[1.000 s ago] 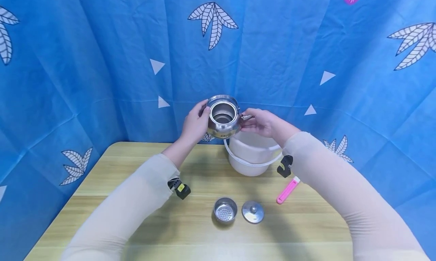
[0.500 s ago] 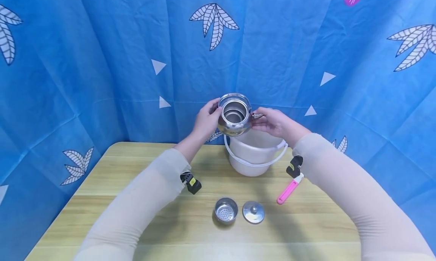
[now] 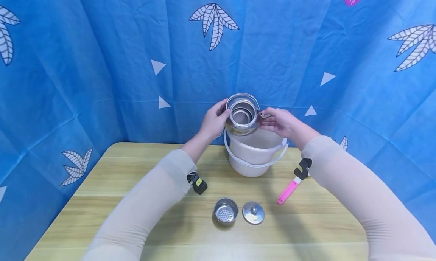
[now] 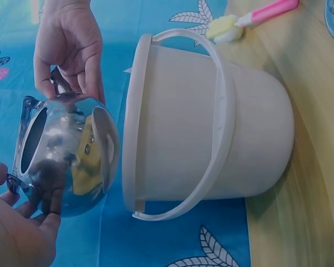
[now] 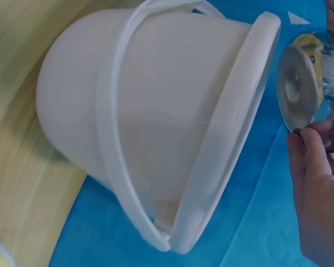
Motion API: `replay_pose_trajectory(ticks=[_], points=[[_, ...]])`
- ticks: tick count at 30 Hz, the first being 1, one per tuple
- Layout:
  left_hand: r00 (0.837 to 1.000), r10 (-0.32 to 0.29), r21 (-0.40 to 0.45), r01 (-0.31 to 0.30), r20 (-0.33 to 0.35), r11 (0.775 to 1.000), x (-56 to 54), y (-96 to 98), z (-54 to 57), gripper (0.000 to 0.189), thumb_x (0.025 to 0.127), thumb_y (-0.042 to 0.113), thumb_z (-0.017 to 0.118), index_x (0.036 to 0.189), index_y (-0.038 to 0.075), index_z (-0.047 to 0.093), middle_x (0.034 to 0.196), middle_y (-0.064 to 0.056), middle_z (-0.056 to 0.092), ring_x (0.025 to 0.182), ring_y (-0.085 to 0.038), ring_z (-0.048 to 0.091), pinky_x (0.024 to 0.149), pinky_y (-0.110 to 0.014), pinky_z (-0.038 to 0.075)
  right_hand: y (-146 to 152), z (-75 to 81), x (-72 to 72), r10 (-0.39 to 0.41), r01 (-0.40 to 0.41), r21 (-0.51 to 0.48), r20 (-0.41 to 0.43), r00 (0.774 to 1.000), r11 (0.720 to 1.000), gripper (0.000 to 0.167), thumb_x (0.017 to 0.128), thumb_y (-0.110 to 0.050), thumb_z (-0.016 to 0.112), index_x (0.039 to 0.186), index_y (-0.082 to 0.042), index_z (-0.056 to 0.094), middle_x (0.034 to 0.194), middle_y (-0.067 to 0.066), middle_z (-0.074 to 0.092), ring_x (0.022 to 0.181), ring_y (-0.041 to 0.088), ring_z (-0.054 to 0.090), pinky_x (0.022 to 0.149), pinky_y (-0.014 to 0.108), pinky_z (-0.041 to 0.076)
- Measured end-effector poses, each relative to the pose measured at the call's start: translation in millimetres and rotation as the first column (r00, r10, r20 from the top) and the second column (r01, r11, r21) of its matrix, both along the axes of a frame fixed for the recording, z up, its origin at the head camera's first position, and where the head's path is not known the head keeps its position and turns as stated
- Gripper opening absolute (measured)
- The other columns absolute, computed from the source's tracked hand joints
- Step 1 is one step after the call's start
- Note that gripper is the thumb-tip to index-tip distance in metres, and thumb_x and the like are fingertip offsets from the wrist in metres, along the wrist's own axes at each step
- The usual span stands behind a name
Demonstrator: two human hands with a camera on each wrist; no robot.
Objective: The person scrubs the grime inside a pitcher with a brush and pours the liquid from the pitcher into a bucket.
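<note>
Over the mouth of a white bucket (image 3: 250, 166), both hands hold up a shiny metal teapot (image 3: 241, 131). Its round opening is uncovered and tips toward the head camera. My left hand (image 3: 215, 121) grips the side of the pot, thumb near the rim, where the wire handle (image 4: 23, 130) joins. On the opposite side my right hand (image 3: 281, 121) pinches the spout (image 4: 58, 80). In the right wrist view the pot's flat base (image 5: 298, 86) faces the bucket, with the right fingers close by it.
A metal strainer basket (image 3: 226, 212) with a perforated bottom stands on the wooden table (image 3: 136, 170). Beside it lies a round knobbed lid (image 3: 253, 213). A pink-handled sponge brush (image 3: 287, 193) lies at the right. Blue patterned cloth (image 3: 129, 64) hangs behind the table.
Both hands have carried the teapot to the right, so it now hangs more squarely over the bucket. The basket, lid and brush have stayed put.
</note>
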State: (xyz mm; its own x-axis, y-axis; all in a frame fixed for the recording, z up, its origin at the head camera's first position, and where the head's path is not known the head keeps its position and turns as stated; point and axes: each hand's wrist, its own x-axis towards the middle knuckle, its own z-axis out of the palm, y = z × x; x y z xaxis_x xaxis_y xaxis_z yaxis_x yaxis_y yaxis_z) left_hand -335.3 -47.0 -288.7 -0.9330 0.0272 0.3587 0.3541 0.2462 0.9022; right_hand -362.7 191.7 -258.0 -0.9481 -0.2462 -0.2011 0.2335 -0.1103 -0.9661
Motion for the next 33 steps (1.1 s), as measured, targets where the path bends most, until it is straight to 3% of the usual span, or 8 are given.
replay_pose_trajectory(ticks=[10, 21, 28, 33], points=[[0.999, -0.042, 0.065, 0.043, -0.008, 0.997, -2.3, 10.9, -8.6, 0.045, 0.105, 0.017, 0.053, 0.149, 0.013, 0.048, 0.152, -0.004, 0.048, 0.141, -0.015, 0.042, 0.112, -0.024, 0.037, 12, -5.9, 0.2, -0.008, 0.008, -0.014, 0.009, 1.000, 1.000, 0.017, 0.098, -0.005, 0.052, 0.089, -0.006, 0.066, 0.087, 0.008, 0.071, 0.085, 0.017, 0.071, 0.093, 0.031, 0.055], [0.996, -0.066, 0.033, 0.068, -0.054, 0.997, 0.1, 18.8, -16.1, 0.046, 0.105, 0.016, 0.053, 0.150, 0.012, 0.046, 0.154, -0.006, 0.046, 0.140, -0.019, 0.044, 0.112, -0.026, 0.038, 25, -13.1, 1.6, -0.006, 0.005, -0.025, -0.050, 0.999, 1.000, 0.012, 0.100, -0.004, 0.050, 0.096, -0.005, 0.062, 0.091, 0.005, 0.072, 0.088, 0.015, 0.071, 0.092, 0.029, 0.056], [0.994, -0.090, 0.036, 0.093, -0.066, 0.995, -0.3, 22.7, -21.3, 0.048, 0.103, 0.010, 0.055, 0.150, 0.009, 0.046, 0.154, -0.009, 0.044, 0.141, -0.021, 0.042, 0.112, -0.024, 0.037, 31, -22.0, 1.0, 0.010, -0.016, -0.065, -0.090, 0.996, 0.998, 0.026, 0.102, -0.002, 0.049, 0.087, -0.009, 0.069, 0.091, 0.003, 0.073, 0.089, 0.014, 0.071, 0.090, 0.029, 0.057], [0.993, -0.096, 0.020, 0.097, -0.069, 0.995, -1.1, 22.4, -25.4, 0.049, 0.103, 0.011, 0.056, 0.151, 0.011, 0.046, 0.156, -0.007, 0.042, 0.141, -0.020, 0.042, 0.111, -0.022, 0.037, 33, -26.5, 1.3, 0.002, -0.011, -0.077, -0.108, 0.994, 0.997, 0.026, 0.101, -0.001, 0.049, 0.088, -0.011, 0.070, 0.091, 0.003, 0.073, 0.088, 0.014, 0.072, 0.087, 0.027, 0.058]])
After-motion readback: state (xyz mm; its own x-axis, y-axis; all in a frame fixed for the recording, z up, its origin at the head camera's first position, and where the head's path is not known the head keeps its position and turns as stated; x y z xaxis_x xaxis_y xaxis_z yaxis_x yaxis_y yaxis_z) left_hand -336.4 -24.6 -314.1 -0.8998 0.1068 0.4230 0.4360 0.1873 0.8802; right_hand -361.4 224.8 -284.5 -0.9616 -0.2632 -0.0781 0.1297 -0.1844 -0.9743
